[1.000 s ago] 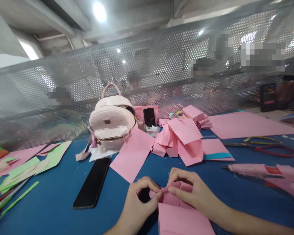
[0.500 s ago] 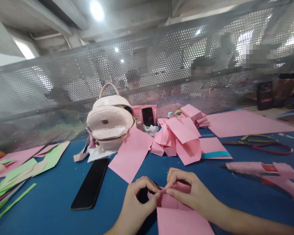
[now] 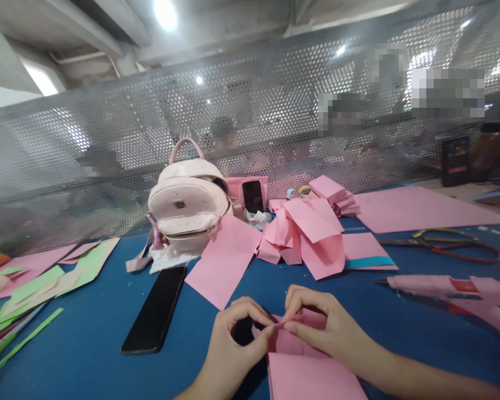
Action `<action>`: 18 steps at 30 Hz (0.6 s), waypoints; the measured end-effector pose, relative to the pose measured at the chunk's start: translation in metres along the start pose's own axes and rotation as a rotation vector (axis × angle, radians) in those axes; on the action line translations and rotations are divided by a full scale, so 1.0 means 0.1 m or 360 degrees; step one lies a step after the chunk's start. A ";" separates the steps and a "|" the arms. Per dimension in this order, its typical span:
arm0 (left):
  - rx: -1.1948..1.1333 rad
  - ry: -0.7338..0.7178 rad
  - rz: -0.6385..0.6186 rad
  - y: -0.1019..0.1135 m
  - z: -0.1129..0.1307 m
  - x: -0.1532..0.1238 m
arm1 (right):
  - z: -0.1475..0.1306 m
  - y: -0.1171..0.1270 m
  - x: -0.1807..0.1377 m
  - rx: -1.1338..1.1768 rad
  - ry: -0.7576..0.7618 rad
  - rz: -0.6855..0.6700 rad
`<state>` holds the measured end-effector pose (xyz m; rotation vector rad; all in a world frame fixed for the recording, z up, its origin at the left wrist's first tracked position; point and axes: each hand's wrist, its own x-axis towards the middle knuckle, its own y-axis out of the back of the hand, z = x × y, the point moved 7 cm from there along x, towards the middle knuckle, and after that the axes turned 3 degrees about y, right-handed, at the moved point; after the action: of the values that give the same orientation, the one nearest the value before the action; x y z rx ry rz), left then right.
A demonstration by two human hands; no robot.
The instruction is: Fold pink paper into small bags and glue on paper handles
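Both hands pinch the same folded pink paper (image 3: 312,375) at the bottom middle, fingertips close together along its upper edge. My left hand (image 3: 237,344) grips the edge between thumb and forefinger. On the other side, my right hand (image 3: 329,325) pinches it the same way. The paper's lower part spreads toward me and leaves the frame, while some folds are hidden behind the fingers. Just beyond lie a flat pink sheet (image 3: 227,261) and a pile of folded pink paper (image 3: 312,222). A black phone (image 3: 154,311) rests left of my left hand.
On the right are a pink glue gun (image 3: 450,286) and scissors (image 3: 462,247). A pale backpack (image 3: 187,205) stands against the perforated metal screen (image 3: 258,122). Green and pink paper scraps (image 3: 66,278) cover the left side. A large pink sheet (image 3: 425,208) lies at the far right.
The view has shifted very slightly. Both hands keep their pinch on the folded paper, with hardly any visible movement.
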<state>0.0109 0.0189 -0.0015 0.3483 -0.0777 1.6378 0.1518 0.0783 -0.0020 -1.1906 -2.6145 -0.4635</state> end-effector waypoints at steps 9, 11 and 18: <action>0.0005 -0.0037 0.0004 0.01 0.02 0.02 | -0.01 -0.01 -0.02 -0.0038 -0.0055 -0.0021; 0.0001 -0.0014 0.0026 0.02 0.01 0.02 | 0.00 0.00 -0.01 -0.0051 -0.0088 -0.0014; 0.0072 0.0083 0.0116 0.10 -0.03 0.01 | 0.00 0.07 0.01 -0.0104 -0.0080 0.0082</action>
<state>0.0003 0.0200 -0.0028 0.3403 -0.0139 1.7222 0.1560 0.0834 -0.0002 -1.3028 -2.6225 -0.5194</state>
